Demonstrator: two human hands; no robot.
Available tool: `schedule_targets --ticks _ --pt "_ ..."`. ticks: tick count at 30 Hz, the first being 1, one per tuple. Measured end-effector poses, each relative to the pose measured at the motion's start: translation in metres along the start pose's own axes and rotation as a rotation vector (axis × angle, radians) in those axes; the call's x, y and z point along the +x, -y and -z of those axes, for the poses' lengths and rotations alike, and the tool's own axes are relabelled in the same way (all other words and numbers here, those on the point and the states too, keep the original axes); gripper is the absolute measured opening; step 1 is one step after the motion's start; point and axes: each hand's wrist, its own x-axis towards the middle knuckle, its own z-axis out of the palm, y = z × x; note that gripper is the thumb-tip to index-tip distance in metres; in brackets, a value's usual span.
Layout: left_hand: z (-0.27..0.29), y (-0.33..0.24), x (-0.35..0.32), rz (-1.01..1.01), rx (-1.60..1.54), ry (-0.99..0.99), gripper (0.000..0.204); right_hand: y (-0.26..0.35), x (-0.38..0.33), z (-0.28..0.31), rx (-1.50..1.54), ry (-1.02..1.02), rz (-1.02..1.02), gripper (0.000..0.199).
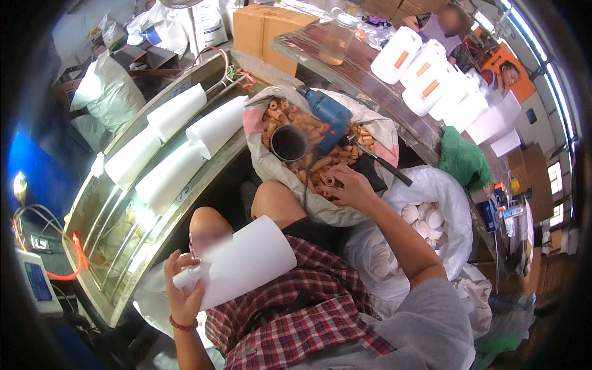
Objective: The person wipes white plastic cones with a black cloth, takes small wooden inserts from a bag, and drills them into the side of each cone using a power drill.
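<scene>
My left hand [183,290] grips the neck of a white plastic jug [246,259] that lies across my lap, above my checked shorts. My right hand [349,187] reaches into a sack [271,169] of small orange plastic caps [308,163] and closes on caps at its near edge. On the caps lie a blue power drill [328,117] and a dark round cup [288,143].
Several white jugs [172,139] lie on a metal-framed rack at my left. More white jugs [431,83] stand on a table behind the sack, near a glass jar [338,40]. A white bag of white caps [425,219] sits at my right. Other people are at the far right.
</scene>
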Motion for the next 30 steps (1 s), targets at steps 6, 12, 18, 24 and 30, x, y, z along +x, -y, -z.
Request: schedule_targets --ticks 6,12,18,24,30 --pt "-0.005 0.003 0.021 0.100 0.241 -0.146 0.058 0.119 0.033 -0.004 -0.011 0.209 0.164 0.022" --pt "0.008 -0.002 0.012 0.040 0.256 -0.175 0.056 0.209 0.050 -0.063 0.081 0.480 0.610 0.020" --pt "0.007 -0.005 0.018 0.025 0.303 -0.133 0.056 0.219 0.055 -0.089 0.092 0.425 0.676 0.016" --pt "0.000 0.016 0.014 0.028 0.228 -0.186 0.061 0.213 0.054 -0.100 -0.267 0.014 1.022 0.022" --pt "-0.005 -0.001 0.010 -0.145 0.388 -0.118 0.067 0.221 0.053 -0.084 -0.067 0.418 0.793 0.026"
